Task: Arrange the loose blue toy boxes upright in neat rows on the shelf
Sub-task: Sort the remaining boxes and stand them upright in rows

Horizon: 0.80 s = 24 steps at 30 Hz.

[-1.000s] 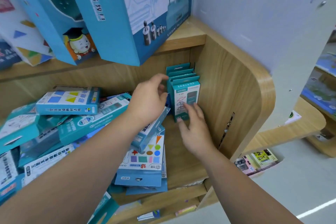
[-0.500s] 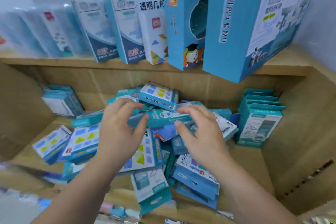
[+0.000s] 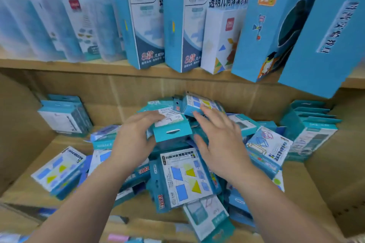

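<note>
Head view: the pile of loose blue boxes [image 3: 185,179] is heaped at the middle of the wooden shelf [image 3: 316,187], the boxes flat or tilted and overlapping.

The left hand [image 3: 134,142] grasps a tabbed box [image 3: 171,130] on the crest of the pile, with fingers laid across its face and the thumb tucked under its near edge.

The right hand [image 3: 223,142] is released, its fingers straight and spread. The fingertips touch a tilted box [image 3: 194,101] at 12 o'clock from the palm.

At 3 o'clock from the pile an upright row [image 3: 310,130] stands against the side wall. At 10 o'clock a second upright group [image 3: 65,118] stands near the back panel.

On the upper board [image 3: 59,65], at 12 o'clock, tall cartons [image 3: 150,31] stand side by side. Print on most items is blurred.
</note>
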Motion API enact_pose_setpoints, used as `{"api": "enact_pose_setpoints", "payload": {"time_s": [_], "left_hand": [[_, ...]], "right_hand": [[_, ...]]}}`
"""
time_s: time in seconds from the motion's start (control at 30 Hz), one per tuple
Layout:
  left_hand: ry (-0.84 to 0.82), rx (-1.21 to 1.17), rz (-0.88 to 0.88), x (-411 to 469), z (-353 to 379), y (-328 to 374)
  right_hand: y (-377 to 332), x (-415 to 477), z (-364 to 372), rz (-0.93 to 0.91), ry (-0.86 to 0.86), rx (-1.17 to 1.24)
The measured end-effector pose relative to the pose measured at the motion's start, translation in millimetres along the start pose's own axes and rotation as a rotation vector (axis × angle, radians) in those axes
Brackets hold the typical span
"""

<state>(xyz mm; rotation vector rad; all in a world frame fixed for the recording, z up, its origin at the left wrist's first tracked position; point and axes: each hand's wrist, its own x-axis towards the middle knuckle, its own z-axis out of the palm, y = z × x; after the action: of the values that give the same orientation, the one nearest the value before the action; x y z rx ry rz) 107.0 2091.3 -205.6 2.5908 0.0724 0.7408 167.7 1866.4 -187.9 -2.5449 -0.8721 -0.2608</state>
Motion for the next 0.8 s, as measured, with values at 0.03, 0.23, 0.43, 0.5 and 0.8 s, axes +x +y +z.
{"api": "enact_pose_setpoints", "payload": {"time_s": [0.03, 0.23, 0.43, 0.5, 0.8], "left_hand": [[0.011, 0.005, 0.049, 4, 1, -7], [0.103, -0.03, 0.313, 17, -9, -25], [0.154, -0.072, 0.326, 7, -48, -34], [0.189, -0.136, 0.197, 1, -64, -29], [0.205, -0.734, -0.108, 3, -105, 13]], "right_hand": [[-2, 1, 1, 0.025, 0.001, -0.035], [-12, 2, 12, 0.133, 0.005, -0.081], [-14, -1, 21, 0.139, -0.011, -0.084], [-11, -3, 21, 0.131, -0.043, -0.076], [-18, -11, 11, 0.128, 0.224, 0.218]]}}
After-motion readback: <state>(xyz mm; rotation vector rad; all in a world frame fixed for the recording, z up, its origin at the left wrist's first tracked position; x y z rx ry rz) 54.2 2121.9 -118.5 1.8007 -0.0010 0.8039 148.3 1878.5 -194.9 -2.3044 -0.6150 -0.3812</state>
